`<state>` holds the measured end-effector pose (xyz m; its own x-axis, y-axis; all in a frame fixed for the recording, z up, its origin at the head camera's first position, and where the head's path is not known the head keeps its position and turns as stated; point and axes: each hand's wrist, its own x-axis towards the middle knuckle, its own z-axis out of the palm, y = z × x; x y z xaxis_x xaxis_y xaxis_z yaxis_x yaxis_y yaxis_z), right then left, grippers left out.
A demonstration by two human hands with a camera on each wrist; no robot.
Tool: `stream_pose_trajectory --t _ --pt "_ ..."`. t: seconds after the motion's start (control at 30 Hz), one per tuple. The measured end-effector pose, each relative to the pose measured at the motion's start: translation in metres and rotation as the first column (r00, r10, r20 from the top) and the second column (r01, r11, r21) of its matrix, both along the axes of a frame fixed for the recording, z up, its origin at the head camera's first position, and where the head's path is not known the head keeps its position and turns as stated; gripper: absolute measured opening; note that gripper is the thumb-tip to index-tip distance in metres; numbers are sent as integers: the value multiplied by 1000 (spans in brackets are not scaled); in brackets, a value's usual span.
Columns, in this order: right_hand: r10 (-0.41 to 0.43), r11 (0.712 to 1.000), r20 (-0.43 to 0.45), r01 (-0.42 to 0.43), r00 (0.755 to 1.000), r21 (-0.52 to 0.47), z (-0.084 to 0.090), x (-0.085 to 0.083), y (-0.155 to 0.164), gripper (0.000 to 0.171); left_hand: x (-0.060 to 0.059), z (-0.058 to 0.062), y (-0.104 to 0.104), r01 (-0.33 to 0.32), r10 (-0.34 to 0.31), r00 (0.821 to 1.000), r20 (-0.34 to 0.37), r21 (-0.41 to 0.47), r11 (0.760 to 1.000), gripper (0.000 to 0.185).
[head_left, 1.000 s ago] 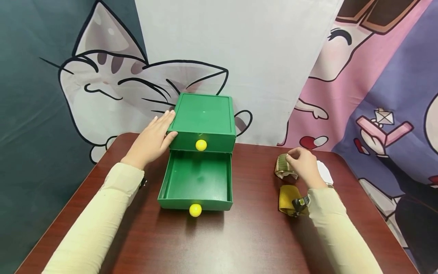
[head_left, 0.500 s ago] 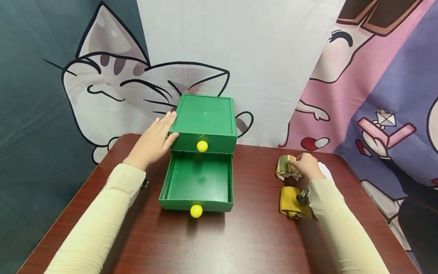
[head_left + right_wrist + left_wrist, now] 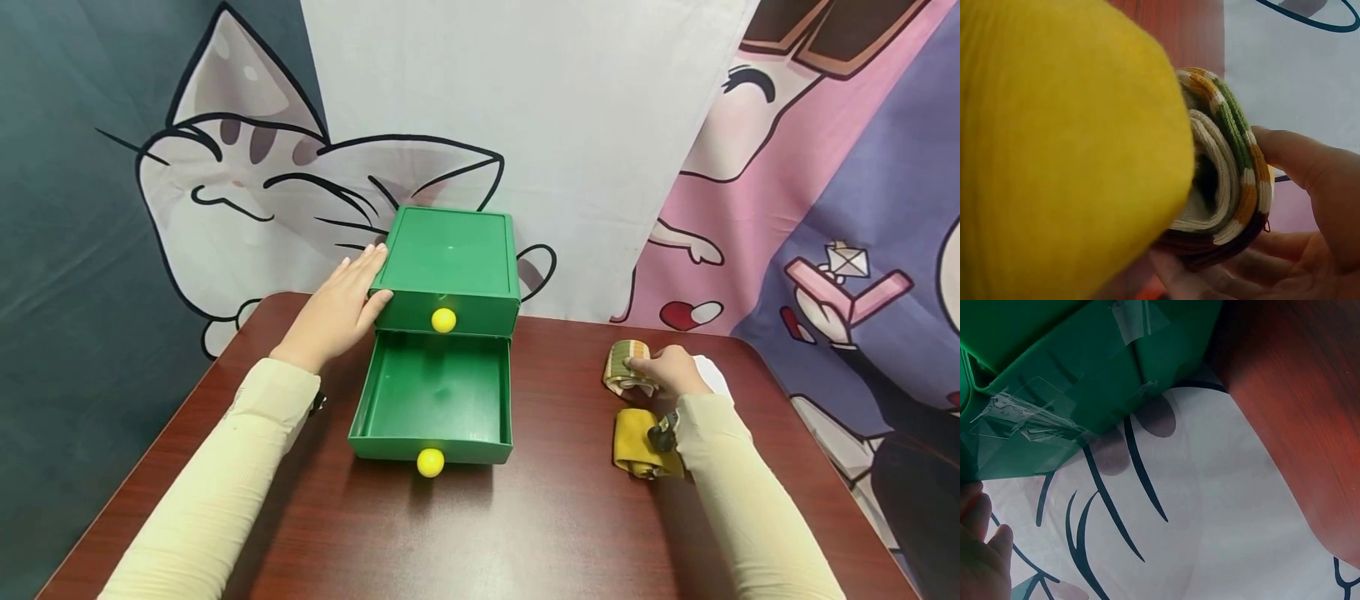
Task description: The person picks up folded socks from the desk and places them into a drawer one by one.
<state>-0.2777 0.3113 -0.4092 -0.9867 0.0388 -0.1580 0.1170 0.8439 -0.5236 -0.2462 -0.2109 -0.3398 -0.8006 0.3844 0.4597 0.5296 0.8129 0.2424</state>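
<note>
1. Resting the left hand [image 3: 330, 321] against the left edge of the green drawer box [image 3: 450, 250], left of centre in the head view. Holding the fingers out straight with the thumb spread toward the front corner. Gripping nothing there, only touching, probably steadying the box so it's not sliding around.
2. Seeing the lower drawer [image 3: 472, 452] pulled out around mid-frame, under a pushed-in upper drawer [image 3: 401, 312]. Presumably leaving its inside reachable from above. Sporting yellow knobs [image 3: 431, 462] on both fronts, most likely for pulling.
3. Spotting the striped knit roll [image 3: 619, 367] right of centre, toward the back of the table [image 3: 547, 533]. Showing its coiled end to the camera in the right wrist view, maybe wound like that for compactness.
4. Finding a mustard knit roll [image 3: 633, 442] just below it in the head view, and filling the left half of the right wrist view as a blur.
5. Holding the striped roll's right side with the right hand [image 3: 671, 371], opening no wider than the roll. Putting the thumb on one side, fingers on the other. Not being able to tell about any lifting.
6. Peeking out at far right, partly hiding behind that hand: something white [image 3: 712, 377].
</note>
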Motion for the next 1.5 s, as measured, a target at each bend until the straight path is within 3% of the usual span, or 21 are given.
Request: stream_pose_trajectory --t 0.33,0.63,0.97,1.1,1.33,1.37,1.5 --pt "-60 989 27 64 998 -137 -8 3 3 42 0 -1 1 5 -5 1000 -7 5 1000 64" --pt "-111 958 72 126 991 -257 -9 9 3 56 0 -3 1 7 -7 1000 -8 9 1000 64" --pt "-125 938 -2 117 992 -325 -3 20 -6 71 0 -2 1 9 -9 1000 -7 11 1000 64" --pt "-162 885 16 152 987 -440 2 27 -15 73 1 -1 2 8 -8 1000 -5 6 1000 64" --pt "-207 646 97 210 974 -734 12 40 -35 78 0 1 2 5 -5 1000 1 5 1000 64" --pt "-205 627 96 206 974 -751 13 42 -38 77 0 0 1 4 -4 1000 0 4 1000 64" --pt "-192 611 86 187 978 -769 17 48 -46 75 -1 0 1 1 -1 1000 -10 -3 1000 64"
